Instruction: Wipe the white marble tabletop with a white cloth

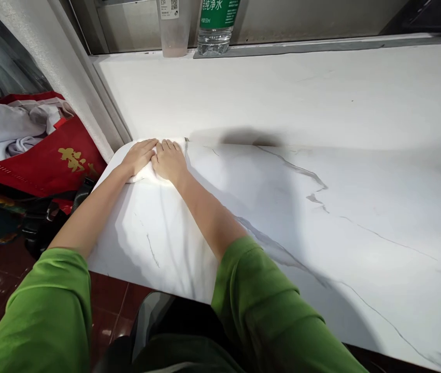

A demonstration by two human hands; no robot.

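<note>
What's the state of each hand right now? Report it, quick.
Left hand: open, pressed flat on the white cloth.
Right hand: open, pressed flat on the same cloth.

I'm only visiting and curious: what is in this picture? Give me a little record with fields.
Left hand: flat, palm down on a white cloth
Right hand: flat on the same cloth, touching the left hand
Cloth place: far left corner of the table
Table: white with grey veins
Ledge behind: clear cup and water bottle with a green label
Left of table: red bag with gold lettering, pale fabric on it
Sleeves: green
</note>
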